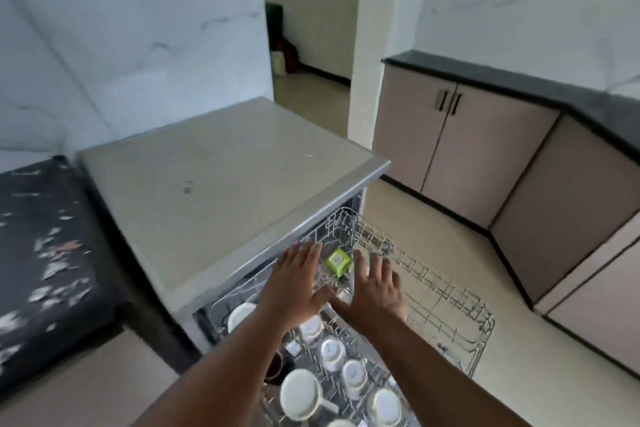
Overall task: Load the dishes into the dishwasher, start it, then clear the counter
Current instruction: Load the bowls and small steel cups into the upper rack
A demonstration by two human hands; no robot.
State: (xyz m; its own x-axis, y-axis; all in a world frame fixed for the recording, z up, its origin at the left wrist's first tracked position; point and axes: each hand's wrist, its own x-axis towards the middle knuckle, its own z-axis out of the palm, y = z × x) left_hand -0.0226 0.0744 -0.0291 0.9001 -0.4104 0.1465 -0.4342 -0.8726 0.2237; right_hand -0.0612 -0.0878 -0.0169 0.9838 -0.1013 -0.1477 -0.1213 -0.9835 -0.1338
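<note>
The dishwasher (pixel 214 184) stands open below me with its wire rack (pixel 446 298) pulled out to the right. Several white mugs (pixel 301 395) sit upside down in the near part of the rack. A small green-and-white cube (pixel 337 262) sits deeper in the rack. My left hand (pixel 298 274) is spread flat just left of the cube, fingers apart, holding nothing. My right hand (pixel 374 288) is spread the same way just right of the cube. Both hands hover over the rack; whether they touch it is unclear.
The dishwasher's beige top is bare. A dark speckled surface (pixel 45 246) lies to the left. Beige cabinets (pixel 460 146) under a black countertop (pixel 519 80) line the right wall. A doorway (pixel 308 45) opens behind. Tiled floor (pixel 519 340) lies right of the rack.
</note>
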